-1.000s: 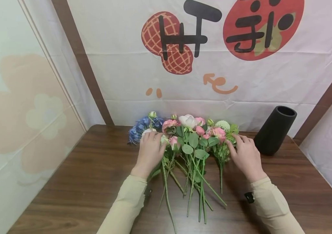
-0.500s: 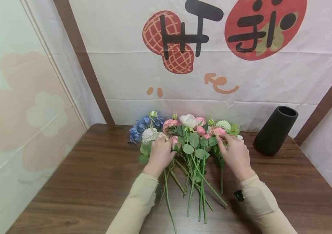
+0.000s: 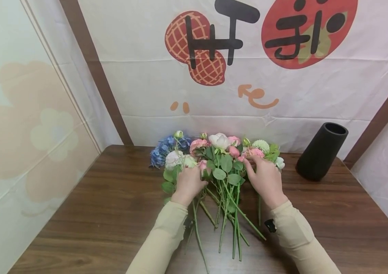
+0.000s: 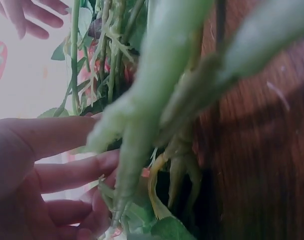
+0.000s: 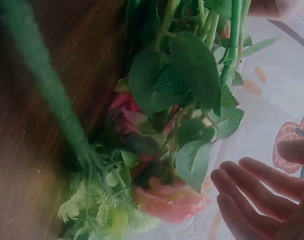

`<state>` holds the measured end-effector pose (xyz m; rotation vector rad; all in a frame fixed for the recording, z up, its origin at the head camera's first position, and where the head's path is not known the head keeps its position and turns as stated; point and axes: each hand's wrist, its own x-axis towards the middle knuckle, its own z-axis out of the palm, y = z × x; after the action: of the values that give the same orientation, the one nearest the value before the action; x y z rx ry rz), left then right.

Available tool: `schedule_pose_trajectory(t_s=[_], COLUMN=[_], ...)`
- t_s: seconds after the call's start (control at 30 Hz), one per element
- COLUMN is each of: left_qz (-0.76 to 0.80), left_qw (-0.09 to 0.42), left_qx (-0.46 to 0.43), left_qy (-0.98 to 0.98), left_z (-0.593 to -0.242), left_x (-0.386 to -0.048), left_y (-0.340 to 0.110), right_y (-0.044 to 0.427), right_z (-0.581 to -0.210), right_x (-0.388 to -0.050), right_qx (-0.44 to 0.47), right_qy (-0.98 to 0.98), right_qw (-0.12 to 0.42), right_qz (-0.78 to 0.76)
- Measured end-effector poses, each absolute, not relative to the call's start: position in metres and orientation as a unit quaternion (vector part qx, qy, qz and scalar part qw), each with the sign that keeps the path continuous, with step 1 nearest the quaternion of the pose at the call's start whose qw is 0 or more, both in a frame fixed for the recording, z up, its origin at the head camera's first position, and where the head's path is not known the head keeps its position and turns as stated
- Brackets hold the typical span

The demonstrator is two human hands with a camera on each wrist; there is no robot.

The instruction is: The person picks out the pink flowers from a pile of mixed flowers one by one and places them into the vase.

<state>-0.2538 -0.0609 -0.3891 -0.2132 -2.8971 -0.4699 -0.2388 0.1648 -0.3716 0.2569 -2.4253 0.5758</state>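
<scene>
A spread of flowers lies on the brown table, with green stems (image 3: 235,224) toward the person. My left hand (image 3: 190,186) is over the left part, beside a pink rose bud (image 3: 203,166) and a white bloom (image 3: 174,159). In the left wrist view its thumb and fingers (image 4: 67,172) are apart behind a blurred stem (image 4: 156,75). My right hand (image 3: 266,180) is by the pink flowers (image 3: 255,152) on the right. The right wrist view shows its fingers (image 5: 261,192) loosely extended near a pink bloom (image 5: 171,200) and leaves, holding nothing. Whether the left fingertips touch a flower is unclear.
Right of the flowers stands a black vase (image 3: 321,152). A blue hydrangea (image 3: 163,151) lies at the left end, and a white rose (image 3: 219,141) at the middle. Behind the wooden table (image 3: 94,213) hangs a printed white cloth (image 3: 139,87).
My left hand has moved right and slightly toward the person, uncovering the white bloom. The right hand has shifted left, away from the vase. The flowers look nearly unmoved.
</scene>
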Motion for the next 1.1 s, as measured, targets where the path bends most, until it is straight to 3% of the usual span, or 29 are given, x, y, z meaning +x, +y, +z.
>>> schedule_pose_trajectory(t_s=[0.2, 0.53, 1.1], left_qz=[-0.184, -0.243, -0.296], left_qw=[0.067, 0.065, 0.117], left_qx=[-0.055, -0.033, 0.002], left_qy=[-0.979, -0.967, -0.948], left_z=[-0.391, -0.389, -0.374], left_x=[-0.256, -0.254, -0.256], left_y=[-0.061, -0.063, -0.072], right_y=[0.160, 0.155, 0.139], right_z=[-0.371, -0.368, -0.358], right_x=[-0.237, -0.241, -0.244], right_qx=[0.102, 0.101, 0.104], right_qy=[-0.921, -0.918, -0.917], right_qw=[0.304, 0.308, 0.303], right_qz=[0.221, 0.228, 0.238])
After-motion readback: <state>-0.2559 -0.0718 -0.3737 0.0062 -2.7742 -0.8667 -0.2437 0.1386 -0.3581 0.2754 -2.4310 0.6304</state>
